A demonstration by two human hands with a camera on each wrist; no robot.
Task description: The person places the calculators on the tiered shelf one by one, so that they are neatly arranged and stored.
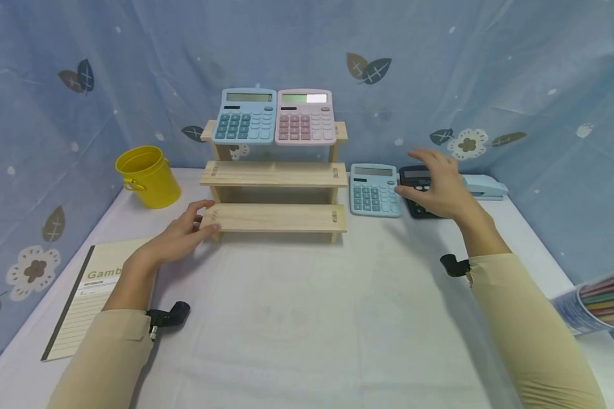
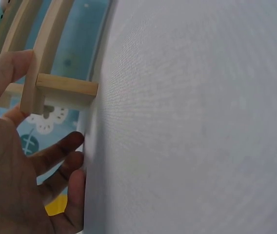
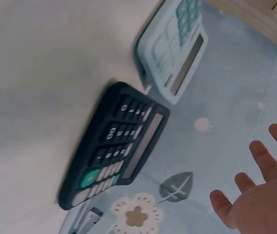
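From the rack [image 1: 273, 217], we can pass low over the table [image 1: 286, 324] at six o'clock; the bucket [image 1: 160, 184] blocks us at nine, the lower blue calculator [image 1: 374, 192] at three, the cup [image 1: 574, 312] at four.

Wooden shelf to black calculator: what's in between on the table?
One light-blue calculator, standing right of the wooden shelf and left of the black calculator. The head view shows it.

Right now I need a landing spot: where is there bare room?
Widest: white tablecloth between both sleeves, in front of the wooden shelf. Its middle tier is bare too. Crowded: the top tier, under a blue calculator and pink calculator; right of the shelf, another blue calculator, black calculator and stapler.
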